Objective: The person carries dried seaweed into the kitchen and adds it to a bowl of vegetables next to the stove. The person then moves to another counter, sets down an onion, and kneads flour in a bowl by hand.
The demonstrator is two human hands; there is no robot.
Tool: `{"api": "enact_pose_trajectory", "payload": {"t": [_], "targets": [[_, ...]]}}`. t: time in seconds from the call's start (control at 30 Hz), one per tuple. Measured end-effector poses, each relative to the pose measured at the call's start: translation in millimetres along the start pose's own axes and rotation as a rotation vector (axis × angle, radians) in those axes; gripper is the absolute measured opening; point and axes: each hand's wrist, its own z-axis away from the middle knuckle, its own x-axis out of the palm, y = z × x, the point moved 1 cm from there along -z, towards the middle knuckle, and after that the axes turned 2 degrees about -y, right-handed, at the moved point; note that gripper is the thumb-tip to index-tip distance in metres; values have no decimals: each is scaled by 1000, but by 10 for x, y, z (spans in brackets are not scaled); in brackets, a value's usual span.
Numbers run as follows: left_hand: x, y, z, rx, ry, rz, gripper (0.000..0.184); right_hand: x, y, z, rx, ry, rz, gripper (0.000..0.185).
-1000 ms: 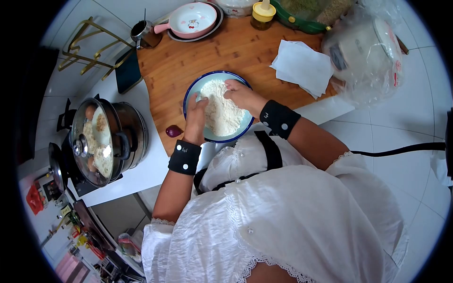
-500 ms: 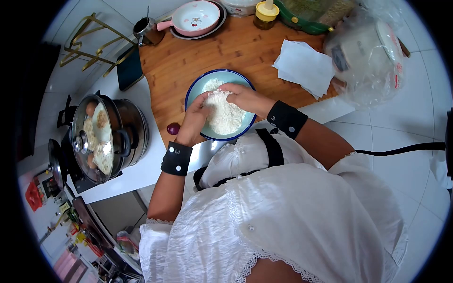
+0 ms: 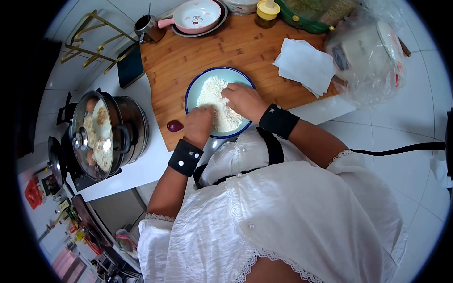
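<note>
White crumbly flour (image 3: 211,92) fills much of a pale enamel bowl (image 3: 193,92) with a blue rim. My left hand (image 3: 199,123) is at the bowl's near left side, its fingers curled down into the flour. From the right, my right hand (image 3: 245,100) reaches over the rim, fingers bent and closed in the flour. The fingertips of both hands are partly hidden. Just left of the bowl lies a small dark red onion (image 3: 174,126) on the wooden board (image 3: 167,70).
A lidded glass-topped steamer (image 3: 96,137) with eggs and other food stands left. At the back are a pink-handled pan (image 3: 197,18), a metal cup (image 3: 150,30) and a yellow-lidded jar (image 3: 267,14). White paper sheets (image 3: 306,66) and a plastic-wrapped appliance (image 3: 365,59) are on the right.
My hands have moved apart and closed. The left has come lower toward the near rim and the right slightly down, baring more flour at the far side.
</note>
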Motion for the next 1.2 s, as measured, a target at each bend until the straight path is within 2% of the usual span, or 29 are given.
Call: {"api": "enact_pose_trajectory", "payload": {"t": [0.07, 0.17, 0.27, 0.37, 0.47, 0.5, 0.6, 0.63, 0.73, 0.83, 0.93, 1.03, 1.13, 1.2], "targets": [[-43, -21, -28, 2, 11, 58, 15, -27, 32, -30, 48, -16, -32, 18], [-223, -40, -43, 38, 79, 232, 16, -36, 93, -17, -25, 166, -172, 21], [-217, -95, -72, 71, 162, 364, 19, -232, -3, -14, 115, -80, -284, 31], [-267, -64, -59, 117, 183, 290, 28, -160, -73, 96, -71, 29, -50, 46], [-56, -53, -48, 94, 189, 227, 38, -51, -101, 108, -24, -184, 135, 61], [-4, 7, -44, 69, 219, 225, 41, -9, -119, 73, -60, -75, 140, 53], [70, 71, -105, -38, 160, 222, 43, 15, -78, -52, 49, -70, 74, 41], [93, 27, -145, -64, 126, 213, 42, 81, -19, -118, 50, 5, 73, 30], [42, -39, -179, -72, 142, 366, 35, 42, 83, -152, 53, 39, -207, 31], [-76, -71, -151, -60, 155, 494, 34, -121, 48, -120, 132, -45, -514, 33], [-93, -144, -112, -26, 187, 536, 36, -238, 66, -85, 126, -3, -367, 39], [21, -183, -94, -61, 213, 517, 41, -205, 63, -85, 352, -162, -216, 47], [477, -275, -169, -157, 199, 612, 45, -62, 97, -172, 438, -186, -375, 53], [575, -282, -234, -185, 113, 800, 46, 11, 132, -220, 521, -233, -666, 53]]}}
